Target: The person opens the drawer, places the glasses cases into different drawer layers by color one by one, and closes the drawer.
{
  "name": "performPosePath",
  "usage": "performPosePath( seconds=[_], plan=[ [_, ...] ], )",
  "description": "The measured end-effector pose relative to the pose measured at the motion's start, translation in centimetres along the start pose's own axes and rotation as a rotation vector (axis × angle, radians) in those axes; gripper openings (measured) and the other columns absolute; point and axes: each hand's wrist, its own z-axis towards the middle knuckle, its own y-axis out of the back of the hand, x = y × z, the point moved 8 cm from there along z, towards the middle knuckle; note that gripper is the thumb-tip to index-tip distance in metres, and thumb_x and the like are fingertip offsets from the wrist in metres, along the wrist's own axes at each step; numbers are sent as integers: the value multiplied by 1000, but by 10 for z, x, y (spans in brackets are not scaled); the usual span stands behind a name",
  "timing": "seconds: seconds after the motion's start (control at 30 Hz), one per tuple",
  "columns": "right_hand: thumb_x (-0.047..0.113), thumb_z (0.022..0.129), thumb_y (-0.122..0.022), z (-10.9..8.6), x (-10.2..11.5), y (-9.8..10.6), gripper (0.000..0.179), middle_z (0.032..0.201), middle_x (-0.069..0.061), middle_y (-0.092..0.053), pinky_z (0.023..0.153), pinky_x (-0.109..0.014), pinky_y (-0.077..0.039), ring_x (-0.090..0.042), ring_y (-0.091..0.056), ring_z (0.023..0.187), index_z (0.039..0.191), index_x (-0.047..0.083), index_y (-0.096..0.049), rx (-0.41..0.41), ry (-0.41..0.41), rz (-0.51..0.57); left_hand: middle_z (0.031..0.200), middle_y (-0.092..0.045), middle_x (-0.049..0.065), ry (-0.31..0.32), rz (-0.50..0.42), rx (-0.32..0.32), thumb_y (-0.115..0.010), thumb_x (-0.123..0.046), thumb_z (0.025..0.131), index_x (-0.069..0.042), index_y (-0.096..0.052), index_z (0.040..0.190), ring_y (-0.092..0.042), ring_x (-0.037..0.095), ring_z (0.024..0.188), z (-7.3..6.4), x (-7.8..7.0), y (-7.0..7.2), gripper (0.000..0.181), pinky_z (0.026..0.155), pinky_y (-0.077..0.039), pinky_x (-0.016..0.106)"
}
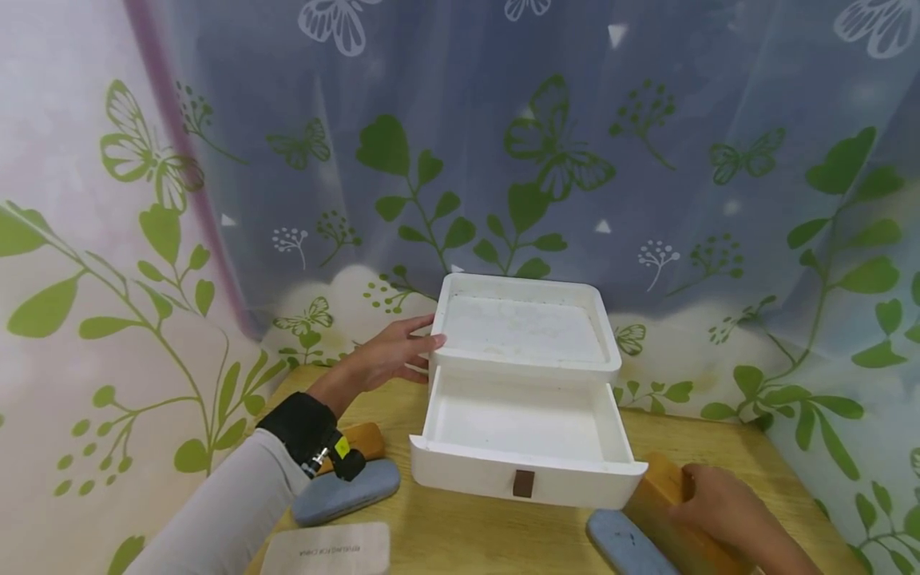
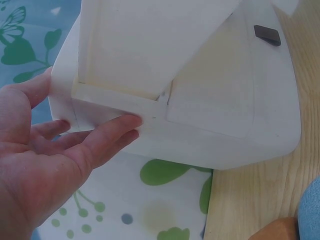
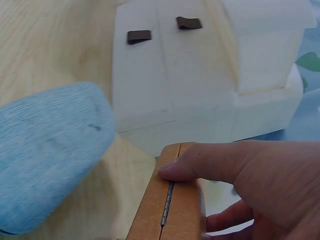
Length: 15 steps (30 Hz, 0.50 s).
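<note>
- Orange-brown, elongated hinged case with metal hinge (image 3: 185,212): right of the drawer unit, in the right hand; can't tell if it rests on the table.
- Right hand (image 1: 726,507): grips that case, thumb over hinged edge, fingers along side.
- White plastic drawer unit with shallow tray top (image 1: 528,323): on table, top drawer (image 1: 521,411) pulled out, brown pull tab (image 1: 523,483) on its front.
- Left hand (image 1: 388,351): fingers extended, touching unit's left side.
- Blue, rounded, fabric-look case (image 1: 628,547): just beside the held case.
- Left side of table: second blue rounded case (image 1: 348,493), orange case (image 1: 368,439), whitish lettered box (image 1: 327,555).
- Pale wood-grain table (image 1: 496,531); blue-white butterfly-and-leaf curtain (image 1: 460,72) behind.
</note>
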Motion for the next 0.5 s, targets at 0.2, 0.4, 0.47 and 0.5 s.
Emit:
performPosePath(
  seconds=[0.2,0.4,0.47,0.5],
  plan=[
    [44,76,-85,-4,2,9,87,107,-25,-69,75,-44,-58,-25,-61,84,129,-18,-56,29,-42,12,155,-51,24,-5,2,0,-60,-31,107,-20,-22,167,-63,48,128,-1,-1,-1,72,101,-57,54],
    [44,76,-85,-7,6,20,91,111,-29,-67,75,-43,-58,-25,-61,84,133,-20,-53,29,-29,12,156,-50,24,-3,-1,-6,-61,-31,106,-21,-22,167,-61,49,130,-1,0,0,72,101,-57,55],
    [44,76,-84,-8,8,24,90,111,-28,-68,74,-41,-57,-23,-61,83,133,-19,-53,20,-12,7,155,-51,24,-6,-2,-9,-60,-31,106,-21,-22,167,-61,49,130,-1,1,0,72,100,-57,55],
    [43,76,-84,-9,9,26,90,110,-27,-69,72,-40,-57,-22,-61,82,133,-19,-54,10,4,6,155,-51,24,-7,-3,-9,-60,-31,106,-20,-22,167,-61,49,130,-1,1,0,72,100,-57,55]
  ],
)
